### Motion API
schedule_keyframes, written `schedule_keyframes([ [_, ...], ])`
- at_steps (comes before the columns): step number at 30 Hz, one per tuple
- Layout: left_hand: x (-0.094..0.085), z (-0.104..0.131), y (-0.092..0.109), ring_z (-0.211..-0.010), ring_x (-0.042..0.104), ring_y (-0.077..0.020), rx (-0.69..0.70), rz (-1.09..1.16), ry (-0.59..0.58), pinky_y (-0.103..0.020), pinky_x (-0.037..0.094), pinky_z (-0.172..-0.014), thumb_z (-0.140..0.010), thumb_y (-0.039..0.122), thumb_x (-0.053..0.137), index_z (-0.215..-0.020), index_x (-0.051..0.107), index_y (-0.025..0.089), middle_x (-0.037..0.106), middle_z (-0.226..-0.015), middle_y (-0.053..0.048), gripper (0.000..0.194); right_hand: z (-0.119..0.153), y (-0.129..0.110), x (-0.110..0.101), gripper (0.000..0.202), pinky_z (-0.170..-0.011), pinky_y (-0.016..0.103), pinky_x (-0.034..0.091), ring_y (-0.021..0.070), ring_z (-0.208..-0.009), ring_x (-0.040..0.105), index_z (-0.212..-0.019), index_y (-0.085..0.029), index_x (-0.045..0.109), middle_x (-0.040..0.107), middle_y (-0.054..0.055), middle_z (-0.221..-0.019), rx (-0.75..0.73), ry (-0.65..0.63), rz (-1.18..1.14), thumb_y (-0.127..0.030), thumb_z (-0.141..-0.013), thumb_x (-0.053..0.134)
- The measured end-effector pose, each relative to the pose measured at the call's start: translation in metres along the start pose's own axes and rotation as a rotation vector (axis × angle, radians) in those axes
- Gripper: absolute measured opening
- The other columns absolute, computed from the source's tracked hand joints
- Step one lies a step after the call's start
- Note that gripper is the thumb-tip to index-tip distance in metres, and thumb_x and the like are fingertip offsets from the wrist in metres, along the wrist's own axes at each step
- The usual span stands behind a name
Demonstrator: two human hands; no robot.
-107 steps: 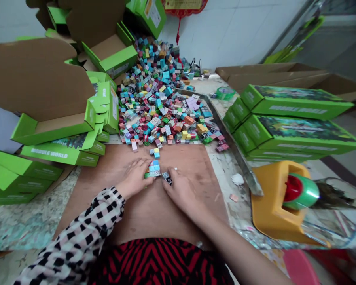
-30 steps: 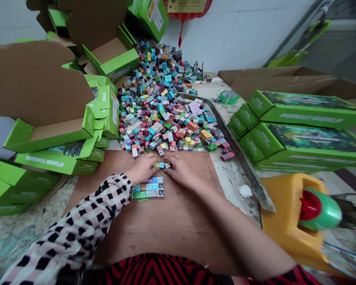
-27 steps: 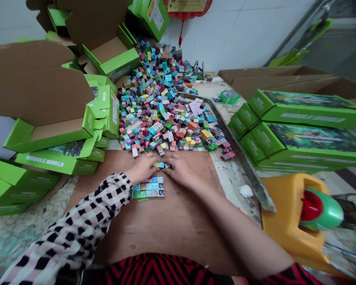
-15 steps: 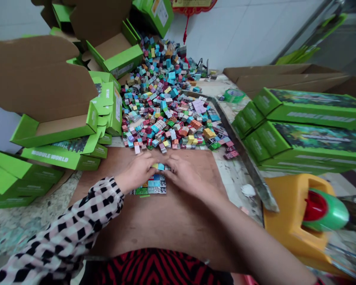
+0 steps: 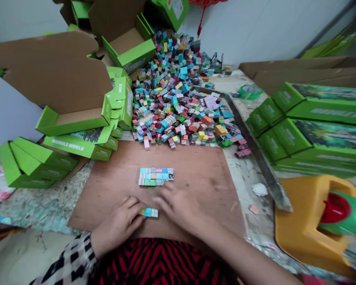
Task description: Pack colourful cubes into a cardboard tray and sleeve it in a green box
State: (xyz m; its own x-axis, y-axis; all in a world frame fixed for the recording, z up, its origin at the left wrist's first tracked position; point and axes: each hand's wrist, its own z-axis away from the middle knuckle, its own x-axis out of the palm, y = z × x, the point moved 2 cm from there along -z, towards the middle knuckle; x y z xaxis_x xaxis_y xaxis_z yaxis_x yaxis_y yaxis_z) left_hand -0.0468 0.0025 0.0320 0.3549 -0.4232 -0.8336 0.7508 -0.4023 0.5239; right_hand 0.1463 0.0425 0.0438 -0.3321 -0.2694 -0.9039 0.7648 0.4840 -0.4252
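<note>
Near the front edge of the brown board (image 5: 204, 170), my left hand (image 5: 118, 223) has its fingers closed on the left end of a short row of cubes (image 5: 151, 212), yellow, blue and pale. My right hand (image 5: 178, 204) is just right of and above that row, fingers apart and somewhat blurred, holding nothing visible. Beyond its fingertips, a flat rectangular block of patterned cubes (image 5: 156, 176) lies on the board, touched by neither hand as far as I can see.
A heap of small coloured cubes (image 5: 178, 103) lies behind the board. Green boxes (image 5: 77, 146) stand at the left, more green boxes (image 5: 320, 138) at the right. A metal bar (image 5: 255, 158) edges the heap, near a yellow plastic object (image 5: 299, 217).
Both hands have come back toward my body, the left now with a short cube row. The flat block, partly covered by my hands before, is now uncovered. The camera view has shifted left.
</note>
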Motion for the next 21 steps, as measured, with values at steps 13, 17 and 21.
schedule_keyframes([
  [13, -0.002, 0.006, -0.005, -0.092, 0.055, -0.0186, -0.017, 0.030, 0.079, -0.033, 0.047, -0.083, -0.092, 0.026, 0.046, -0.106, 0.059, 0.023, 0.058, -0.098, -0.004, 0.020, -0.035, 0.027, 0.021, 0.032, -0.091, 0.042, 0.041, 0.0258, -0.109, 0.049, -0.117, -0.018, 0.063, 0.060, 0.013, -0.117, -0.237, 0.333, 0.127, -0.028, -0.095, 0.041],
  [17, -0.012, 0.013, -0.022, -0.092, 0.057, -0.0185, -0.039, 0.018, 0.167, -0.033, 0.047, -0.082, -0.092, 0.028, 0.047, -0.107, 0.059, 0.023, 0.060, -0.099, -0.005, 0.020, -0.008, 0.012, 0.034, 0.037, -0.097, 0.038, 0.042, 0.0206, -0.117, 0.050, -0.125, -0.014, 0.056, 0.059, 0.012, -0.125, -0.442, 0.103, 0.096, -0.021, -0.097, 0.034],
  [21, -0.022, 0.016, -0.036, -0.091, 0.058, -0.0190, -0.045, -0.002, 0.204, -0.033, 0.047, -0.080, -0.090, 0.027, 0.049, -0.105, 0.060, 0.022, 0.060, -0.098, -0.005, 0.019, 0.019, 0.020, 0.046, 0.053, -0.111, 0.042, 0.029, 0.0233, -0.137, 0.029, -0.139, -0.011, 0.042, 0.039, 0.014, -0.144, -0.360, -0.003, 0.083, -0.041, -0.095, 0.039],
])
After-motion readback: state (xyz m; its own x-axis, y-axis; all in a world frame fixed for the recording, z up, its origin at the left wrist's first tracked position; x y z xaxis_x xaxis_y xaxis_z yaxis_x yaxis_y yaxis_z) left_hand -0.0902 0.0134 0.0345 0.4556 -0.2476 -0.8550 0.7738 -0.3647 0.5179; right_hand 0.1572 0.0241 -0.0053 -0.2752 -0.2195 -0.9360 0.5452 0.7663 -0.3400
